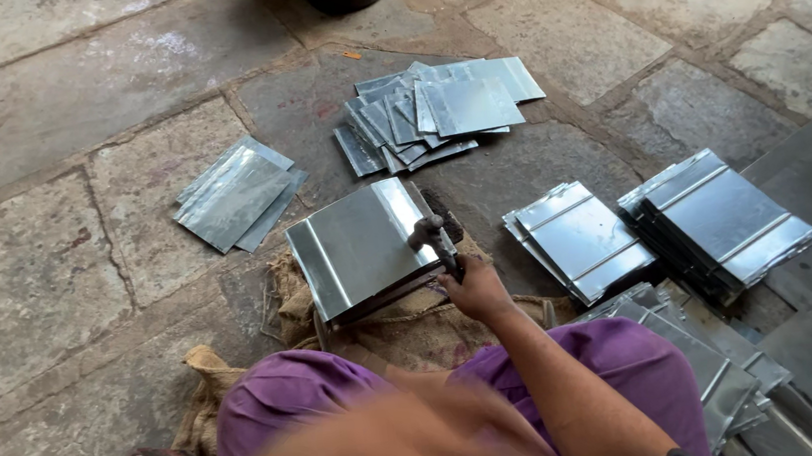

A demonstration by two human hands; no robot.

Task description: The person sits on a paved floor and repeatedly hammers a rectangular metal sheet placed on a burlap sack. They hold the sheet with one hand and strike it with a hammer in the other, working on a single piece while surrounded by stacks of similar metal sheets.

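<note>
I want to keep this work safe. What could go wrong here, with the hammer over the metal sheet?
1. The right hand holds the hammer over the metal sheet; a missed blow could dent it.
2. The left hand is a blur low in the view, so I cannot tell how near it is.
3. The sheet rests on burlap sacking, so it might shift.

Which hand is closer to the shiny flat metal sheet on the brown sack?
Right. The right hand grips a dark hammer at the shiny metal sheet's edge; the left hand is a blur, lower down and apart.
</note>
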